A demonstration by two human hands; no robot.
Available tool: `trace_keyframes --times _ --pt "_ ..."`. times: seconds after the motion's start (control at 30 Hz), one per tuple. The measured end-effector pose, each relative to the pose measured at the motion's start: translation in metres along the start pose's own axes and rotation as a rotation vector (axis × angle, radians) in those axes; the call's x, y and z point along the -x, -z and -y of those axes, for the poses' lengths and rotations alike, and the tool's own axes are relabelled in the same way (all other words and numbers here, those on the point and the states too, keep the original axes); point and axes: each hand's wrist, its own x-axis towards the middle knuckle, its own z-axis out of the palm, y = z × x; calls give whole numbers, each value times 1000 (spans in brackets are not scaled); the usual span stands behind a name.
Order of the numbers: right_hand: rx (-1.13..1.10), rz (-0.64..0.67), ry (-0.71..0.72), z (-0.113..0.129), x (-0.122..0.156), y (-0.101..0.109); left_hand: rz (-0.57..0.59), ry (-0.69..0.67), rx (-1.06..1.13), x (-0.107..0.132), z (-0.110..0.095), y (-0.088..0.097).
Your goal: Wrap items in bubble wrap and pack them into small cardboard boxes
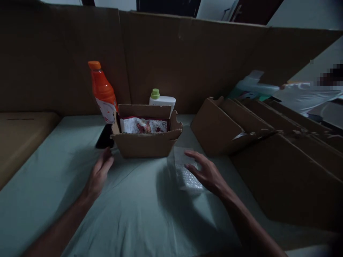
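An open cardboard box [147, 145] stands in front of me, with a red and white printed packet [144, 125] inside. My left hand [99, 171] is held left of the box's front corner, fingers stretched and holding nothing. On the right, my right hand [205, 171] hovers over a bubble-wrap piece [184, 180] with its thumb and fingers apart. Whether it touches the wrap I cannot tell. Close behind my left fingers lies a flat black object [104, 137], perhaps a phone.
An orange bottle [103, 91] and a white bottle with a green cap [162, 100] stand behind the box. Several cardboard boxes [284, 171] crowd the right, with a teal bottle [252, 89] behind them. A cardboard wall [187, 64] closes the back. Pale green cloth [128, 214] covers the surface.
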Motion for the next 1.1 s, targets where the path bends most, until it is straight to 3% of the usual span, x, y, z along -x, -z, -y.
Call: trace_keyframes --times 0.07,0.13,0.23,0.3,0.4,0.5,0.57,0.67,0.77,0.9,0.97,1.1 --pt "12 123 0 -15 43 15 33 150 -38 41 7 22" --pt "77 192 30 -26 79 16 102 216 -93 82 10 32" --pt "204 78 46 -19 103 -10 212 111 -159 125 5 19" --pt "158 -24 52 5 103 -34 276 -50 -157 137 -2 1" --pt "-127 18 102 59 97 -57 249 -213 -163 135 -12 -12" --pt "-403 352 179 99 96 -54 73 -191 -224 129 -21 0" --pt "-487 441 202 105 97 -46 -30 -208 -281 129 -25 13" --pt "-425 298 140 94 94 -46 -42 -366 -415 135 -30 18" --pt "-222 189 236 90 87 -70 116 -551 -566 138 -28 -1" --pt "90 277 421 84 85 -100 352 -582 -770 130 -11 -23" --pt "195 277 421 66 93 -98 413 -585 -812 125 -1 -20" --pt "316 100 306 14 118 -68 546 -641 -737 122 8 6"
